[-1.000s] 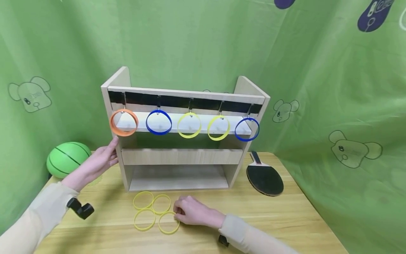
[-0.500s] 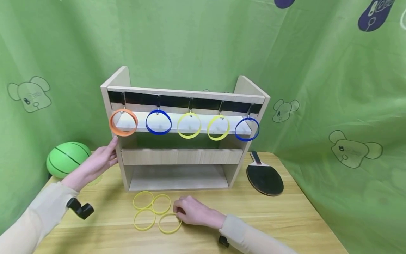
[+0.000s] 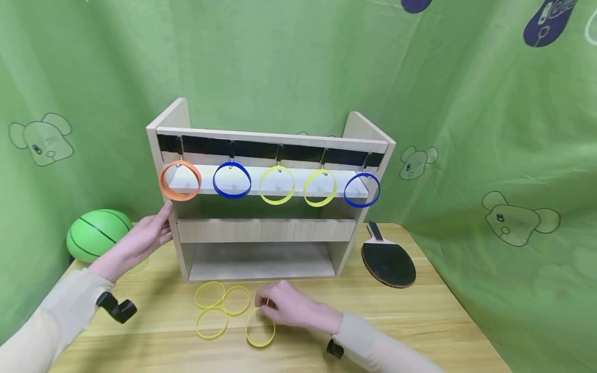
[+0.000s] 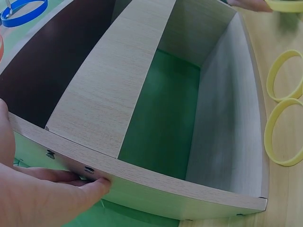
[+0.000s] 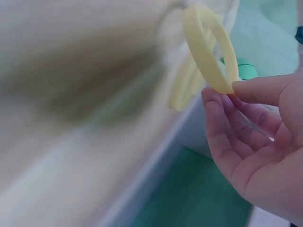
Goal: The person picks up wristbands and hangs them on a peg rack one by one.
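One yellow ring [image 5: 201,52] pinched in right hand [image 3: 294,306], left hand [image 3: 142,235] spread against shelf [image 3: 268,230], curtain lettering [image 3: 565,6] illegible

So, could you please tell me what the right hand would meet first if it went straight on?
Probably the nearest loose yellow ring, though the hand may be high enough to pass over it.

Bright, soft light reaches the shelf [image 3: 268,230]; the counter [image 3: 158,331] before it carries soft shadows and blurs in the right wrist view.
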Motion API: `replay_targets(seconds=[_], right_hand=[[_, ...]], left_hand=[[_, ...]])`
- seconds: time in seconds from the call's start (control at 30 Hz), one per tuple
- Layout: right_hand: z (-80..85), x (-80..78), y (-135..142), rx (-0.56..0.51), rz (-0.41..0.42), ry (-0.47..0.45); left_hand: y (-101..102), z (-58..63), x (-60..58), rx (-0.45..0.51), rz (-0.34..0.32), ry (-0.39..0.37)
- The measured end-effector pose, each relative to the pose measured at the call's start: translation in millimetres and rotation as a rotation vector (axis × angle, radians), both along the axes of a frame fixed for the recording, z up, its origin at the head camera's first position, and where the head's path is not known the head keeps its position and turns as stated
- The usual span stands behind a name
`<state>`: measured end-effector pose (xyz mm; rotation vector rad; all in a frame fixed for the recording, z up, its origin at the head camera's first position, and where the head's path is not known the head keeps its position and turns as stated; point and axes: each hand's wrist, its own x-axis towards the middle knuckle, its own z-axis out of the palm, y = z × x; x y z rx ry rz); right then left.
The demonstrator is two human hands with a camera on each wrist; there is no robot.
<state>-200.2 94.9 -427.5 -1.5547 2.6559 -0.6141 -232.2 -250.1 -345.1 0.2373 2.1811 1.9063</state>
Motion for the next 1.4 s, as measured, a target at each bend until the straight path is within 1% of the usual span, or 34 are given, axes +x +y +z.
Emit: replay_targets(seconds=[0.17, 0.37, 0.47, 0.73, 0.83, 0.9, 0.97, 1.07, 1.23, 1.4], right_hand=[[31.2, 1.5, -2, -0.056, 0.033, 0.099], [80.2, 0.0, -6, -0.110, 0.084, 0.268], [106.9, -3.6, -8, -0.133, 0.095, 0.329], [178.2, -18.6, -17, -0.249, 0.095, 0.431], [201.1, -23.8, -23, -0.300, 0.084, 0.440], [213.2, -27.7, -28, -0.332, 0.075, 0.441], [222.3, -32.0, -34, -0.367, 0.069, 0.430], [230.3, -39.3, -42, -0.397, 0.057, 0.445], [236.1, -50.0, -52, -0.421, 0.020, 0.465], [236.9, -55.0, -57, -0.410, -0.001, 0.460]], left_hand=[[0, -0.3, 0.3, 0.001, -0.001, -0.001], [0, -0.4, 0.1, 0.002, -0.002, 0.002], [1, -0.4, -0.1, 0.002, -0.002, -0.003], [2, -0.5, 0.2, 0.003, 0.000, -0.012], [1, 0.2, 0.6, -0.001, -0.003, -0.007], [1, 0.8, 0.9, 0.002, -0.001, -0.007], [1, 1.1, 1.1, 0.008, -0.001, -0.009], [0, 0.7, 1.1, 0.013, -0.004, -0.011], [0, -0.5, 0.1, 0.009, -0.013, -0.005], [-1, -1.0, -0.4, 0.009, -0.012, 0.001]])
